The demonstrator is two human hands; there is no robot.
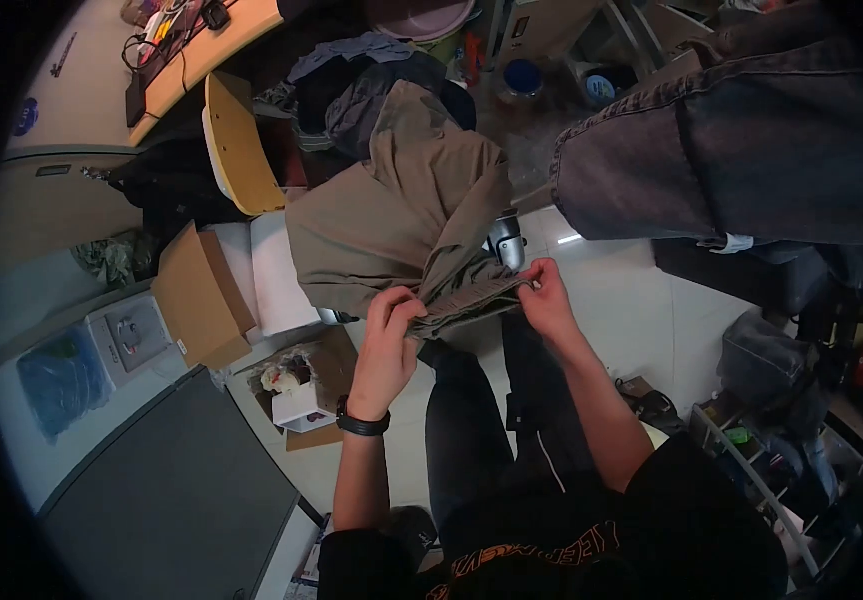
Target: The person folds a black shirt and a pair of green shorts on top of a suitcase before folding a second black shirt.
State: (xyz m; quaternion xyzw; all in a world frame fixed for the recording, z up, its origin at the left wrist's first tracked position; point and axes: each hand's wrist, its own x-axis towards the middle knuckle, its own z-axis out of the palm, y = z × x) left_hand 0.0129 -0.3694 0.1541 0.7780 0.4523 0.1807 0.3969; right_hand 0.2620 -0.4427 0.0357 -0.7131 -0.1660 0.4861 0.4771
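Observation:
A pair of olive-brown pants [392, 215] hangs in front of my legs, its gathered waistband toward me. My left hand [389, 335] pinches the left end of that band, with a black band around the wrist. At the other end, the fingers of my right hand [549, 300] are closed on the fabric. The pants spread away from me over a white surface and partly hide a silver-and-black object [507, 240] near my right hand. How the far part of the pants is folded cannot be made out.
Dark jeans [732, 150] hang at the upper right. Behind the pants lies a pile of clothes [352, 95], beside a yellow chair back [237, 145]. Left of me are cardboard boxes [197, 300] and a dark grey panel [172, 490]. A metal rack [757, 485] stands at the lower right.

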